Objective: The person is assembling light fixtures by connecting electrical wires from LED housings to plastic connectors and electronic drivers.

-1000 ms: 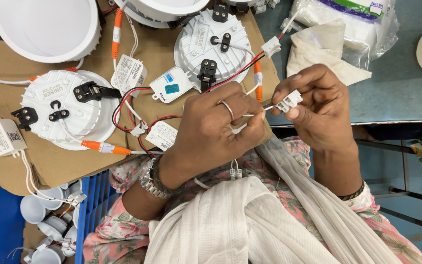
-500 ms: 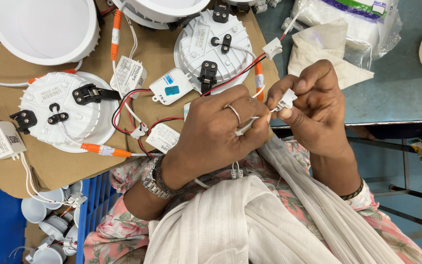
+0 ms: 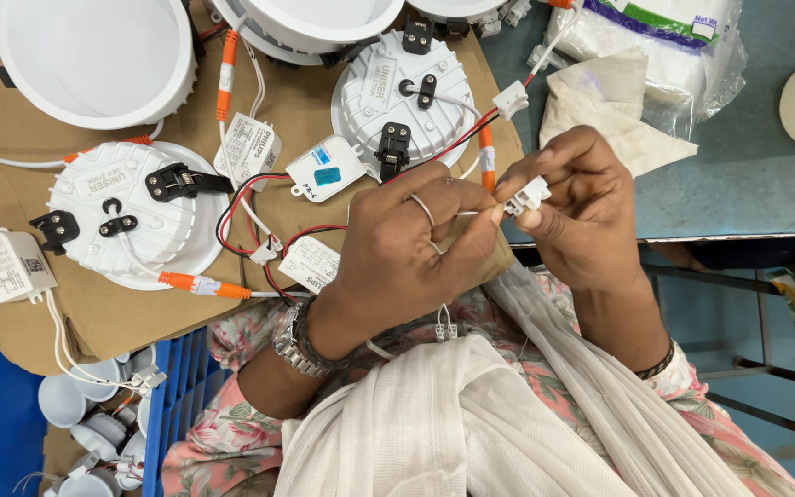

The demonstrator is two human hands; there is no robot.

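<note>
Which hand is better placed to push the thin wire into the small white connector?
Probably the left hand: its fingertips pinch the thin wire, aimed at the white connector, which the right hand grips.

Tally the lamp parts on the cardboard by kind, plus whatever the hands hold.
Round white lamp backs, facing up: 2
White lamp rings, open side up: 2
Small white driver boxes: 4
White connector in both hands: 1
Total: 9

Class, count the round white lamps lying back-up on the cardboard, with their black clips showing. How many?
2. One lamp lies at the left of the cardboard; the other lamp lies top centre, above the left hand. More may be cut off at the top edge.
</note>
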